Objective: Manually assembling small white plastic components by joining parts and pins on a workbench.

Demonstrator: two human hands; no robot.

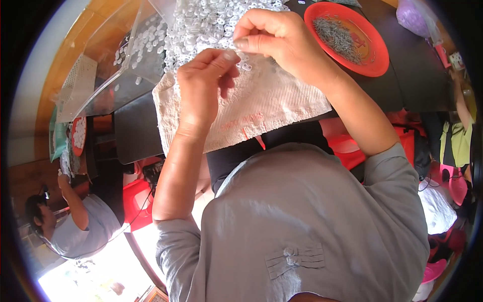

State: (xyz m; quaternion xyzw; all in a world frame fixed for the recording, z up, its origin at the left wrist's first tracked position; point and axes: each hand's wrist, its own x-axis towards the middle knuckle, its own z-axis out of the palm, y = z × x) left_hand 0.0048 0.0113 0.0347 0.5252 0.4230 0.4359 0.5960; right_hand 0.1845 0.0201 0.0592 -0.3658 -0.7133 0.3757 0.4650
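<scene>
Over the near edge of a heap of small white plastic pieces (201, 30), my two hands almost meet. My left hand (201, 83) has its thumb and forefinger pressed together, the other fingers curled. Just above and to the right, my right hand (276, 38) makes a pinch with its thumb and forefinger. Anything held in either pinch is too small to make out. Below the hands a beige towel (271, 103) covers the table edge. A red plate (375, 63) of thin grey metal pins (334, 38) sits to the right of my right hand.
A clear plastic box (113, 70) with more white pieces stands on the left of the dark table (138, 126). A purple bag (413, 19) lies far right. At the left another person (83, 221) works by a red dish (79, 136); a further person's arm (460, 95) shows at right.
</scene>
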